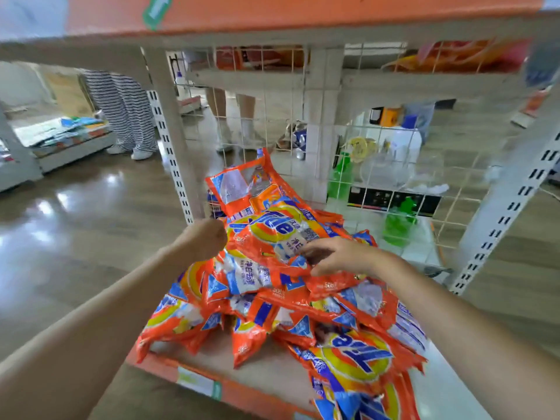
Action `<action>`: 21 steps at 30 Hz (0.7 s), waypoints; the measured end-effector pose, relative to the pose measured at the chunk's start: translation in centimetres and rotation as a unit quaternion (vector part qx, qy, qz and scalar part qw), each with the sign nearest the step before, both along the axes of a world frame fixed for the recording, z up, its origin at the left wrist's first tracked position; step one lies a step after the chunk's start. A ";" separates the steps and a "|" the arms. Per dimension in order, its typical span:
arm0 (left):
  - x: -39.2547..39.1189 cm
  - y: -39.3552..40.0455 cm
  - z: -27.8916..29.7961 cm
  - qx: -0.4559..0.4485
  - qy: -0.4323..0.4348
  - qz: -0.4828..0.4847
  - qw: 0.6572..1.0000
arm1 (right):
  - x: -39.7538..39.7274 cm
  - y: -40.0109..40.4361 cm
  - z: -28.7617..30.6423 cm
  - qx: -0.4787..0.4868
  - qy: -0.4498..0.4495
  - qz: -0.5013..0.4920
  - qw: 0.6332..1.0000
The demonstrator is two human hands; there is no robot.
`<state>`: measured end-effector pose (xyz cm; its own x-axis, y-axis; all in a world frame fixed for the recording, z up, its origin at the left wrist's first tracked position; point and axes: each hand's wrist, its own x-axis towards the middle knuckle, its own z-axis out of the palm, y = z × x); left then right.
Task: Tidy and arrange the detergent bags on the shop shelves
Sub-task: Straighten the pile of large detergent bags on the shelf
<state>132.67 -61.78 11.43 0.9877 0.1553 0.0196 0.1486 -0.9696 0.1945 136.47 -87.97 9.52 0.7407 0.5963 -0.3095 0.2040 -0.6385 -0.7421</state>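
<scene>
Several orange detergent bags with a yellow and blue logo lie in a loose heap (266,301) on the low shelf board (272,377). One bag (239,189) leans up against the wire back grid. My left hand (204,239) grips the left edge of the topmost bag (272,234), its fingers curled and hidden behind the bag. My right hand (339,257) holds the same bag at its right lower edge, thumb below and fingers on top. Another bag (360,356) lies logo up at the front right.
A white slotted upright (172,153) stands just left of my left hand, another (500,228) at right. The wire grid (378,165) closes the back. An orange-edged shelf (272,16) hangs overhead. Two people's legs (127,116) stand in the aisle beyond.
</scene>
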 end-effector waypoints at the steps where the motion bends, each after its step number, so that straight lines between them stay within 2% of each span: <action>1: 0.5 -1.3 -0.2 -0.015 -0.039 -0.037 0.998 | 0.1 -1.4 0.5 0.032 0.028 -0.059 0.997; 3: 1.4 -5.6 -0.7 -0.038 -0.107 -0.117 0.987 | 0.3 -4.5 1.0 0.032 0.024 -0.163 0.986; 5: 1.8 -10.5 -1.5 -0.029 -0.130 -0.212 0.968 | 0.5 -7.8 0.9 0.008 0.013 -0.238 0.971; 6: 1.7 -12.8 -1.9 -0.006 -0.115 -0.261 0.958 | 0.4 -9.4 0.8 -0.012 0.003 -0.263 0.965; 8: 1.5 -16.5 -3.3 0.078 -0.052 -0.328 0.940 | -0.2 -12.3 0.5 -0.057 -0.026 -0.301 0.952; 10: 1.7 -18.5 -4.8 0.200 -0.012 -0.367 0.908 | -1.0 -14.6 0.1 -0.081 -0.036 -0.324 0.942; 12: 2.4 -19.0 -6.1 0.259 -0.007 -0.372 0.891 | -1.8 -15.8 -0.1 -0.122 -0.039 -0.317 0.940; 16: 3.8 -18.4 -6.7 0.238 0.013 -0.351 0.905 | -2.8 -15.7 -0.9 -0.230 -0.070 -0.224 0.945; 18: 3.6 -18.3 -6.5 0.249 -0.009 -0.353 0.902 | -2.9 -14.9 -1.4 -0.291 -0.099 -0.159 0.938; 21: 3.6 -17.1 -5.9 0.250 -0.062 -0.365 0.895 | -2.7 -14.1 -2.5 -0.316 -0.115 -0.119 0.934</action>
<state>136.26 -78.87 5.57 0.8084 -0.5882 0.0223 -0.5519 -0.7706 -0.3187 133.76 -102.08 7.05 0.9192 0.1581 -0.3607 0.1077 -0.9819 -0.1558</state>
